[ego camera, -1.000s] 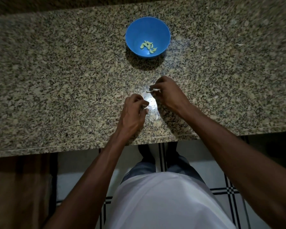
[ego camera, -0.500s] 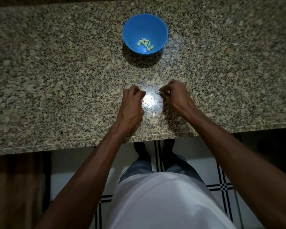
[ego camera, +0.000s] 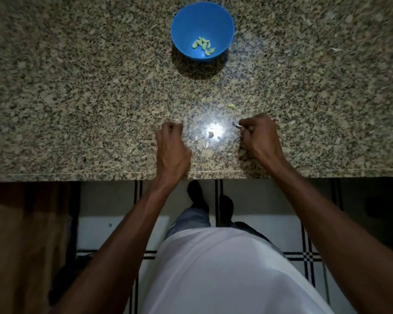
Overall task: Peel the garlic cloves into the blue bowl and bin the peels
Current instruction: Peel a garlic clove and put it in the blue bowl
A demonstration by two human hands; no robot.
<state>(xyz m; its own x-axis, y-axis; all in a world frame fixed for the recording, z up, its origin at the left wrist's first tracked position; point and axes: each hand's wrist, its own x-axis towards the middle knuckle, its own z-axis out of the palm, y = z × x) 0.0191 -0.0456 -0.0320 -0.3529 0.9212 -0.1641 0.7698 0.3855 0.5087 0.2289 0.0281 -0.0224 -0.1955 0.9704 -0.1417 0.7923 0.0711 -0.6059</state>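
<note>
Granite-side, right hand (ego camera: 260, 138) pinches seemingly a peel scrap (ego camera: 237, 125); left hand's (ego camera: 171, 147) curled grip hides its contents.

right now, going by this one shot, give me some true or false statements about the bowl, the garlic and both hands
1. The blue bowl holds several peeled cloves. True.
2. The right hand is empty and flat on the counter. False: it pinches a thin pale peel strip at its fingertips.
3. A loose clove lies on the granite counter, outside the bowl. True.
4. The left hand is reaching into the bowl. False: it is near the counter's front edge, fingers curled, well short of the bowl; whether it holds anything cannot be seen.
5. Peel scraps lie on the counter between the hands. True.
</note>
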